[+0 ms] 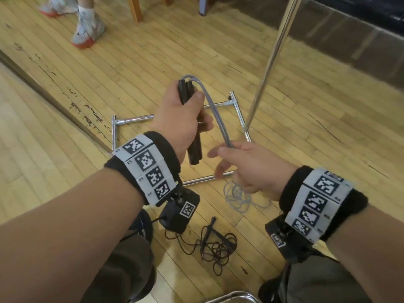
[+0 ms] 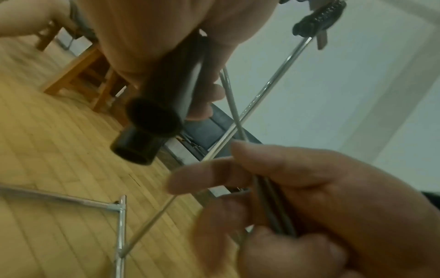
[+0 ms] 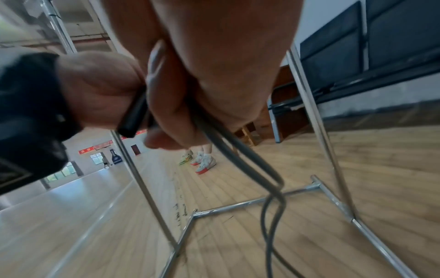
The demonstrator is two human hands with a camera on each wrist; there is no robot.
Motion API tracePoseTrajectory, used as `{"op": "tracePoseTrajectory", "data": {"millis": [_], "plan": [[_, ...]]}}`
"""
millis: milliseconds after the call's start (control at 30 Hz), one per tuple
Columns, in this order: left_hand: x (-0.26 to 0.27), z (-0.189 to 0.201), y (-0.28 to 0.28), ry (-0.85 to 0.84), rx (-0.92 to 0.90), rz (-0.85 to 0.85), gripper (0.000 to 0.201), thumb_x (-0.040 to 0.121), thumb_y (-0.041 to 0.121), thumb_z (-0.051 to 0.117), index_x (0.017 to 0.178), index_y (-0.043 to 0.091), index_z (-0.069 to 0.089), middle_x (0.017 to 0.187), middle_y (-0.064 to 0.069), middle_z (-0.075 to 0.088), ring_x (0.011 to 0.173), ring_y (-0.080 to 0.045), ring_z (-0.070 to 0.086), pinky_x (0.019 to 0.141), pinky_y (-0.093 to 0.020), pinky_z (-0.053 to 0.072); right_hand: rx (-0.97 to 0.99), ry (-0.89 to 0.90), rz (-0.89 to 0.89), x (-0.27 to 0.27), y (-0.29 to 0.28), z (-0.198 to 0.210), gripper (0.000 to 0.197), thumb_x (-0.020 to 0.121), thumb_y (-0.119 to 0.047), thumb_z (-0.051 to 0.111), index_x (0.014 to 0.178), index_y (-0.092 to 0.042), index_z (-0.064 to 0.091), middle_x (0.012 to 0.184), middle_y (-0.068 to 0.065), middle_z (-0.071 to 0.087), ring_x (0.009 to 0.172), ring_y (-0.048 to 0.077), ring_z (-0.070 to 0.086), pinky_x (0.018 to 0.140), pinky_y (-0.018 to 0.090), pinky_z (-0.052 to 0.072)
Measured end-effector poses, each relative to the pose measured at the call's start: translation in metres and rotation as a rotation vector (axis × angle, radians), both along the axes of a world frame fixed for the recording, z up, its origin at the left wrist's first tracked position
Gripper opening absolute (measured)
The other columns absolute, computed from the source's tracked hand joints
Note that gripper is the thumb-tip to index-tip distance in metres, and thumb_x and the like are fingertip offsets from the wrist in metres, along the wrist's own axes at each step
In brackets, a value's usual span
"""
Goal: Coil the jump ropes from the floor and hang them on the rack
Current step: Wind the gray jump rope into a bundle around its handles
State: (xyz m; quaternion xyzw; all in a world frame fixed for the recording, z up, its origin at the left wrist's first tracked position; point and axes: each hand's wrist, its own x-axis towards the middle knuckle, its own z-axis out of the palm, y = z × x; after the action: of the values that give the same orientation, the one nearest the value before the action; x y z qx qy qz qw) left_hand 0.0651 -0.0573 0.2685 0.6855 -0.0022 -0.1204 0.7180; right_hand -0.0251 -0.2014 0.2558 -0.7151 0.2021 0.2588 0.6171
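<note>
My left hand (image 1: 182,119) grips the two black handles (image 1: 194,149) of a grey jump rope, held together and upright over the rack base. The doubled grey cord (image 1: 215,112) arcs from the handle tops down to my right hand (image 1: 228,150), which pinches it between thumb and fingers. The rest of that cord lies in a loose pile (image 1: 238,200) on the floor below my right hand. In the right wrist view the cord (image 3: 238,154) trails down out of the hand. A second, dark rope (image 1: 216,246) lies tangled on the floor near my knees.
The chrome rack base (image 1: 133,119) forms a square frame on the wooden floor, with its upright pole (image 1: 271,60) rising at the right. Another person's sneakers (image 1: 87,29) stand at the far left. Wooden chair legs (image 1: 135,9) are behind. A metal rim (image 1: 234,297) shows at the bottom.
</note>
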Motion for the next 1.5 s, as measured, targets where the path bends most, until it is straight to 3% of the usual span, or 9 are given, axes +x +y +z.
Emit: {"op": "tracePoseTrajectory", "data": {"millis": [200, 433, 600, 733, 833, 933, 1100, 1333, 1500], "plan": [[-0.010, 0.004, -0.021, 0.054, -0.217, 0.069, 0.003, 0.108, 0.010, 0.054, 0.105, 0.011, 0.054, 0.075, -0.002, 0.057, 0.064, -0.023, 0.065, 0.081, -0.058, 0.064, 0.291, 0.116, -0.155, -0.008, 0.014, 0.003, 0.045, 0.105, -0.055, 0.042, 0.125, -0.017, 0.053, 0.104, 0.016, 0.078, 0.051, 0.022, 0.057, 0.037, 0.025, 0.028], [-0.021, -0.003, -0.033, 0.024, -0.174, 0.029, 0.012, 0.103, 0.013, 0.053, 0.102, 0.020, 0.043, 0.078, -0.001, 0.061, 0.073, -0.025, 0.063, 0.064, -0.044, 0.052, 0.440, 0.042, -0.438, -0.006, 0.012, 0.005, 0.030, 0.107, -0.044, 0.045, 0.109, -0.015, 0.051, 0.063, 0.001, 0.046, 0.046, 0.012, 0.026, 0.045, 0.028, 0.011], [0.001, 0.001, -0.009, 0.009, -0.177, -0.169, 0.022, 0.080, 0.010, 0.073, 0.093, 0.018, 0.057, 0.085, -0.004, 0.062, 0.080, -0.016, 0.067, 0.075, -0.033, 0.056, 0.218, -0.098, -0.367, -0.001, -0.011, 0.009, 0.032, 0.106, -0.044, 0.046, 0.104, -0.013, 0.056, 0.060, -0.004, 0.040, 0.043, 0.010, 0.027, 0.039, 0.024, 0.016], [0.017, 0.000, 0.030, -0.161, 0.415, -0.400, 0.019, 0.082, 0.031, 0.086, 0.090, 0.029, 0.069, 0.081, 0.009, 0.071, 0.071, -0.005, 0.064, 0.064, -0.027, 0.054, -0.431, -0.227, -0.064, 0.004, -0.039, 0.008, 0.034, 0.105, -0.048, 0.046, 0.104, -0.019, 0.064, 0.076, 0.005, 0.062, 0.060, 0.020, 0.058, 0.055, 0.037, 0.050], [0.006, -0.005, 0.034, -0.375, 1.006, -0.718, 0.039, 0.080, 0.053, 0.083, 0.107, 0.045, 0.055, 0.084, 0.017, 0.066, 0.070, 0.002, 0.062, 0.059, -0.022, 0.048, -0.676, -0.216, 0.254, 0.002, -0.036, 0.004, 0.032, 0.105, -0.049, 0.042, 0.104, -0.023, 0.061, 0.082, 0.002, 0.065, 0.071, 0.022, 0.062, 0.063, 0.042, 0.052], [-0.010, -0.014, 0.022, -0.414, 1.167, -0.931, 0.046, 0.084, 0.056, 0.077, 0.118, 0.041, 0.050, 0.086, 0.015, 0.063, 0.075, -0.001, 0.058, 0.061, -0.025, 0.046, -0.664, -0.228, 0.403, 0.000, -0.015, 0.002, 0.030, 0.105, -0.048, 0.041, 0.097, -0.024, 0.059, 0.079, 0.001, 0.063, 0.066, 0.018, 0.058, 0.055, 0.036, 0.044], [-0.017, -0.015, 0.022, -0.305, 1.057, -1.011, 0.016, 0.092, 0.037, 0.069, 0.103, 0.040, 0.058, 0.079, 0.010, 0.067, 0.064, -0.004, 0.065, 0.057, -0.021, 0.049, -0.615, -0.287, 0.463, 0.000, -0.013, 0.013, 0.028, 0.103, -0.046, 0.045, 0.093, -0.023, 0.059, 0.083, 0.005, 0.066, 0.075, 0.026, 0.062, 0.064, 0.045, 0.050], [-0.023, -0.019, 0.027, -0.298, 1.185, -1.124, 0.011, 0.095, 0.039, 0.066, 0.104, 0.036, 0.061, 0.081, 0.007, 0.067, 0.073, -0.009, 0.064, 0.067, -0.029, 0.056, -0.686, -0.338, 0.581, 0.000, -0.049, 0.028, 0.014, 0.097, -0.050, 0.056, 0.096, -0.040, 0.066, 0.078, -0.015, 0.068, 0.071, 0.002, 0.061, 0.059, 0.020, 0.043], [-0.023, -0.012, 0.027, -0.267, 0.895, -1.004, 0.019, 0.092, 0.043, 0.073, 0.089, 0.044, 0.055, 0.072, 0.010, 0.066, 0.063, 0.006, 0.062, 0.051, -0.010, 0.046, -0.523, -0.378, 0.345, 0.001, -0.054, 0.018, 0.027, 0.097, -0.046, 0.051, 0.086, -0.029, 0.069, 0.073, 0.005, 0.063, 0.065, 0.022, 0.055, 0.064, 0.042, 0.048]]}}
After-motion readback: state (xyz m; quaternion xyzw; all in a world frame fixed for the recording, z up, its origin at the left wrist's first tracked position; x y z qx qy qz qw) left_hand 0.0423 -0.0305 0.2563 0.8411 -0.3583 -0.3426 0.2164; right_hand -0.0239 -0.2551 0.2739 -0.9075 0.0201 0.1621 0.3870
